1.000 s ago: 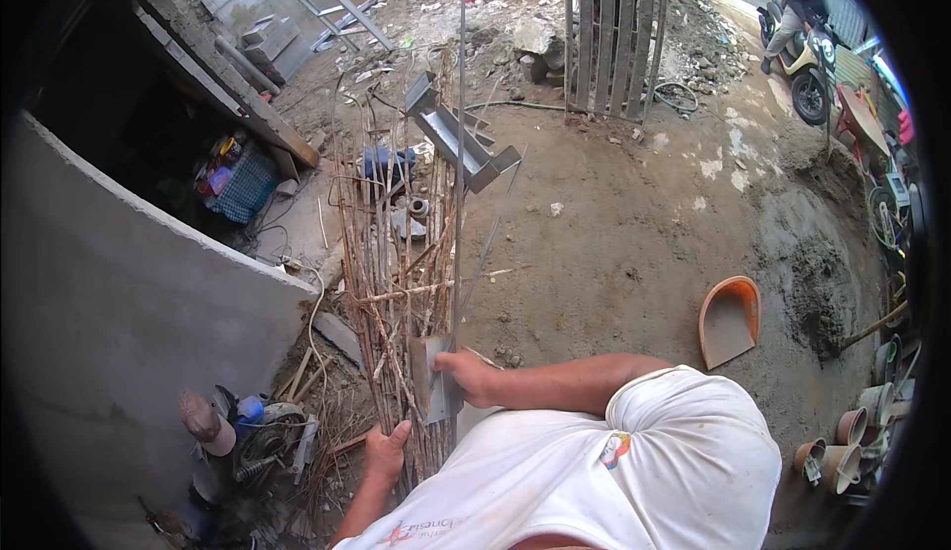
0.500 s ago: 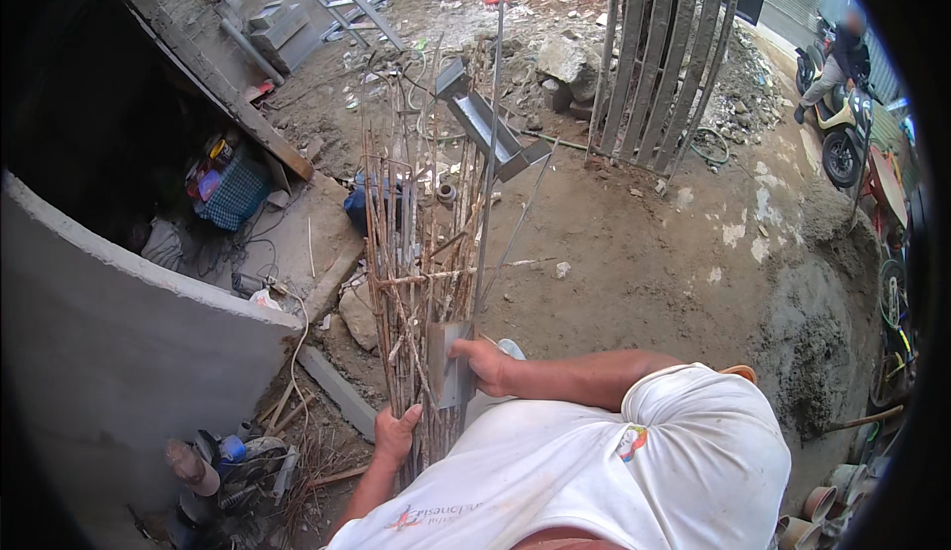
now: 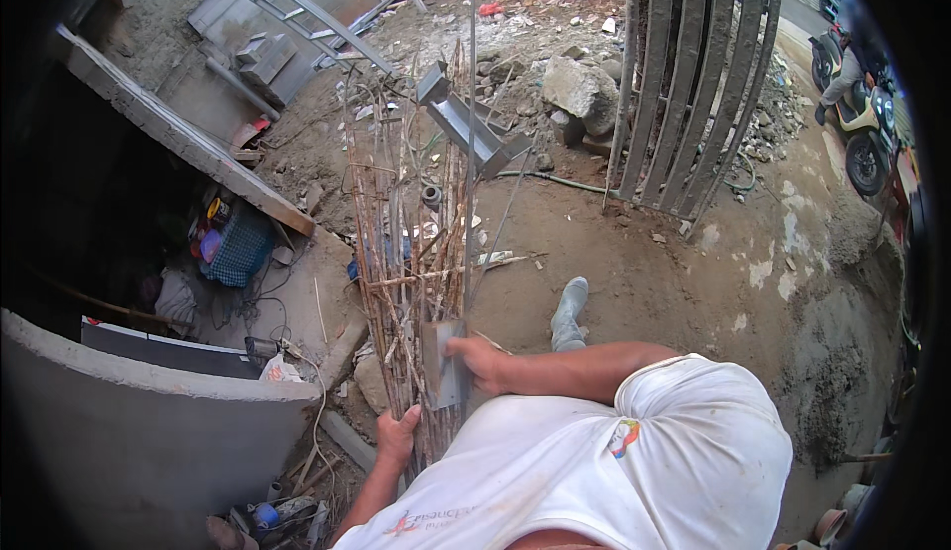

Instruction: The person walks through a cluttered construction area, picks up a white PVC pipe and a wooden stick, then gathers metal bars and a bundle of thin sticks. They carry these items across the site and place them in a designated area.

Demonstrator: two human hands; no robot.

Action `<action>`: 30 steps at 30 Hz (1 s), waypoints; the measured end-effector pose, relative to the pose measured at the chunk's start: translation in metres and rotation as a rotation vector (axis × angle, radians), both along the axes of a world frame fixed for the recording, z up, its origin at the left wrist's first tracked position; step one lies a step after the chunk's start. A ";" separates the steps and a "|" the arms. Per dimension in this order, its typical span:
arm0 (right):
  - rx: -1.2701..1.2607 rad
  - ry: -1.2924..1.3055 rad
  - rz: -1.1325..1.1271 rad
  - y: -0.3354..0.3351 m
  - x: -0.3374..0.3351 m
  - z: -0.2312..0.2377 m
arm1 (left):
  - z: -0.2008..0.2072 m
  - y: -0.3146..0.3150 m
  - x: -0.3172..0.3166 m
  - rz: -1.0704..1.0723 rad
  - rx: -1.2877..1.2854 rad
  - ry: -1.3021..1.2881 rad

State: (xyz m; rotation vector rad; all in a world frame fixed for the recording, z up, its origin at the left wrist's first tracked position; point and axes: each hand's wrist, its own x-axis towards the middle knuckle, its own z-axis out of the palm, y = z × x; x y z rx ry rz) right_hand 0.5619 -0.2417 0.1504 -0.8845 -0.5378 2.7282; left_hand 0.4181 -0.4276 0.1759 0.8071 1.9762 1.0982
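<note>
A tall bundle of thin rusty rods (image 3: 381,243) stretches away in front of my body, several grey strips mixed in among the brown ones. Low on its left side, my left hand (image 3: 398,435) is closed around the rods. My right hand (image 3: 475,362) grips a flat grey metal piece (image 3: 443,377) lying against the bundle's right side, its thumb on the front face. Its other fingers are out of sight behind. At the far end of the bundle, a grey metal channel (image 3: 474,134) sits tilted next to a long thin rod. A grey boot (image 3: 568,314) shows beyond my right forearm.
Left is a curved grey wall (image 3: 149,421) beside a dark opening with bags inside. A slatted metal panel (image 3: 684,84) stands ahead right, near broken concrete (image 3: 575,89). A ladder (image 3: 297,15) leans at the back left. A person sits on a motorbike (image 3: 867,134) far right.
My view has shifted forward and turned somewhat, with the bundle still in both hands. The boot now reaches out ahead of my right arm, where only its tip showed before.
</note>
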 end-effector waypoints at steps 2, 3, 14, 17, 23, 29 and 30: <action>0.039 -0.041 0.028 0.060 -0.006 0.004 | -0.008 0.056 -0.005 0.005 0.013 -0.009; 0.059 -0.061 0.040 0.092 -0.009 0.006 | -0.011 0.085 -0.008 0.008 0.020 -0.013; 0.157 -0.116 0.049 0.378 -0.039 0.026 | -0.004 0.360 -0.021 0.072 0.085 -0.061; 0.148 -0.106 0.063 0.436 -0.064 0.023 | 0.003 0.415 -0.045 0.048 -0.020 -0.020; 0.121 -0.099 0.122 0.560 -0.125 0.006 | -0.014 0.540 -0.095 0.129 0.028 -0.024; 0.021 -0.076 0.171 0.679 -0.206 -0.010 | 0.001 0.658 -0.173 0.109 0.033 0.002; 0.039 -0.070 0.159 0.695 -0.220 -0.009 | 0.005 0.675 -0.186 0.095 0.029 0.019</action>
